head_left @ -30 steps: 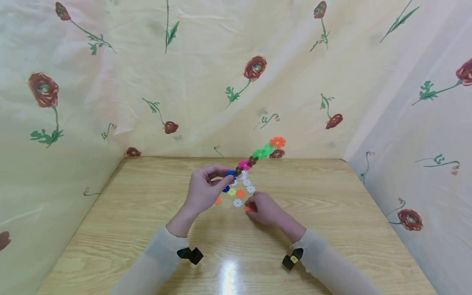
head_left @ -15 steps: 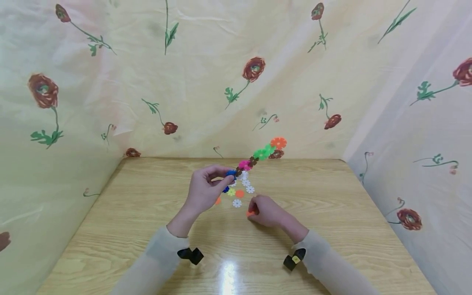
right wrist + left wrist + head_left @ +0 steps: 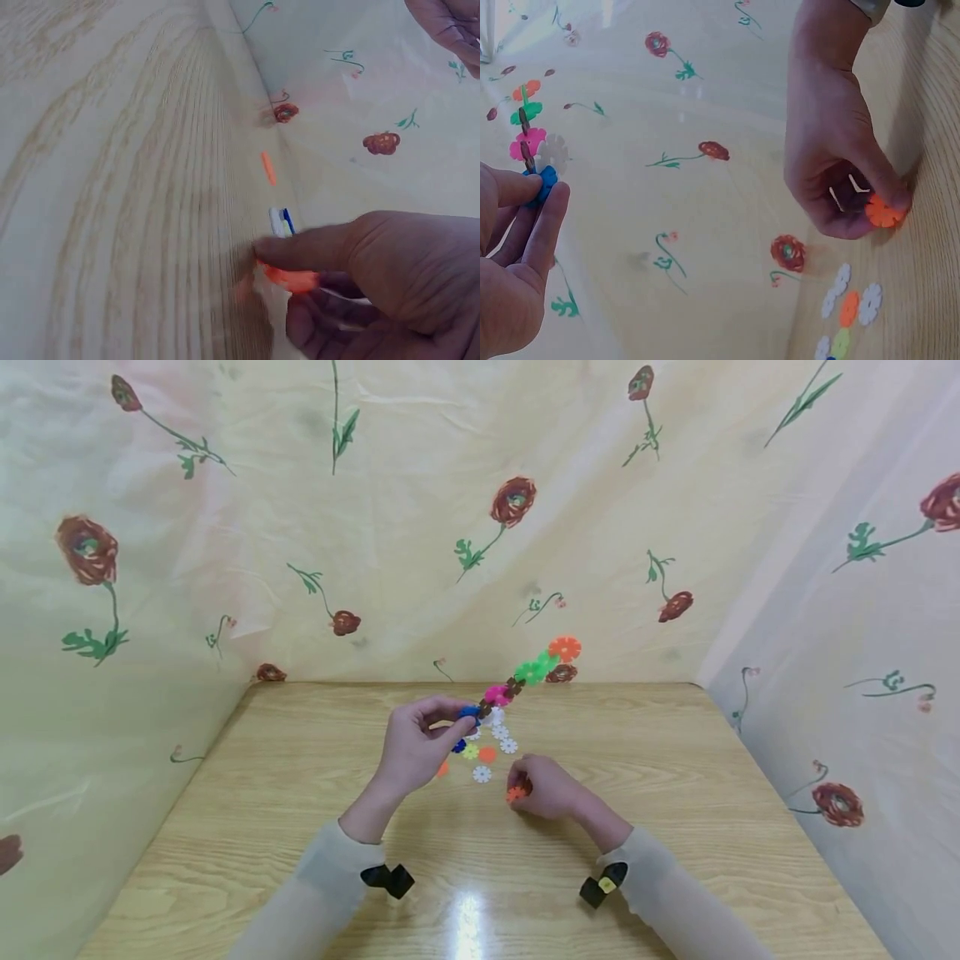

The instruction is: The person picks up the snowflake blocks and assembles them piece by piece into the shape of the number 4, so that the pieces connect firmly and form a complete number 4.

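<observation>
My left hand (image 3: pixel 418 745) pinches the blue end disc (image 3: pixel 541 185) of a chain of notched, flower-shaped plastic discs. From there the chain slants up and away through brown, pink (image 3: pixel 497 696), brown and green discs (image 3: pixel 534 672) to an orange one (image 3: pixel 565 649). A white disc (image 3: pixel 553 154) shows beside the pink one in the left wrist view. My right hand (image 3: pixel 551 787) pinches a loose orange disc (image 3: pixel 885 211) between thumb and fingers, low over the table. Part of that disc is hidden by the fingers.
Several loose discs lie on the wooden table (image 3: pixel 300 810) between the hands: white ones (image 3: pixel 482 774), an orange one (image 3: pixel 487 755), a yellow one (image 3: pixel 471 751) and a dark blue one (image 3: pixel 459 746). Flowered cloth (image 3: pixel 420 552) hangs behind and along both sides.
My right hand has drawn slightly right and toward me with the orange disc, which now shows more of its face. The left hand and the chain stay nearly still.
</observation>
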`<state>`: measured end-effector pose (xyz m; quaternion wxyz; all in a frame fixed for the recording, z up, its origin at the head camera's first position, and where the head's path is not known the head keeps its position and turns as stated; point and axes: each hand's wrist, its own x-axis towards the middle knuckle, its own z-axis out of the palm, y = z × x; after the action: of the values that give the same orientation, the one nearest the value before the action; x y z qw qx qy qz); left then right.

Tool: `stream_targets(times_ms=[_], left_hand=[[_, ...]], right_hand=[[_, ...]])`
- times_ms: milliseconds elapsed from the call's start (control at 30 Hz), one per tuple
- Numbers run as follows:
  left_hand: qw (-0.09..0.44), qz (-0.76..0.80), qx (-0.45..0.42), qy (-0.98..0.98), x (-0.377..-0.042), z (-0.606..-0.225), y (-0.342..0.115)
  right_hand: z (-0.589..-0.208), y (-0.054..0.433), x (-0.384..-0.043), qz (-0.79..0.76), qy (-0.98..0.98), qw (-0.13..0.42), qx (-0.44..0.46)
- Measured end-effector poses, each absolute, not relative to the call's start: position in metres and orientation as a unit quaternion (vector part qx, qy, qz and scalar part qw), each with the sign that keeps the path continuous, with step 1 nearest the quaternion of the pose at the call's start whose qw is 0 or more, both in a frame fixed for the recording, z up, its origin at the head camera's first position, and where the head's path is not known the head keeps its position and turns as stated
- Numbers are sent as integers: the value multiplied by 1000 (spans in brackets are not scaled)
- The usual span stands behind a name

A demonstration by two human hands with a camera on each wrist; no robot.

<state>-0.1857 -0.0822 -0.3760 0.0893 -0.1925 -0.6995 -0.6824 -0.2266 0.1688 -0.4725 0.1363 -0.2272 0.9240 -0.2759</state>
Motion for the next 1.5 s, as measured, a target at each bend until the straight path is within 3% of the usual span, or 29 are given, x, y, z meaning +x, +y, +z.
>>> stream_targets(times_ms=[167, 367, 667, 1133, 1500], left_hand=[[88, -685, -192, -697, -186, -376, -83], [88, -687, -188, -696, -186, -377, -83], [85, -691, -192, -692, -187, -377, -84], [83, -683, -192, -699, -186, -377, -81], [75, -687, -197, -695, -186, -381, -77]], right_hand=[[-459, 178, -231, -346, 908, 69, -227], [-413, 179, -224, -546, 809, -19, -216], [-368, 171, -202, -648, 707, -74, -275], [-371, 160, -203, -677, 668, -94, -294], [-374, 158, -198, -702, 657, -70, -267]])
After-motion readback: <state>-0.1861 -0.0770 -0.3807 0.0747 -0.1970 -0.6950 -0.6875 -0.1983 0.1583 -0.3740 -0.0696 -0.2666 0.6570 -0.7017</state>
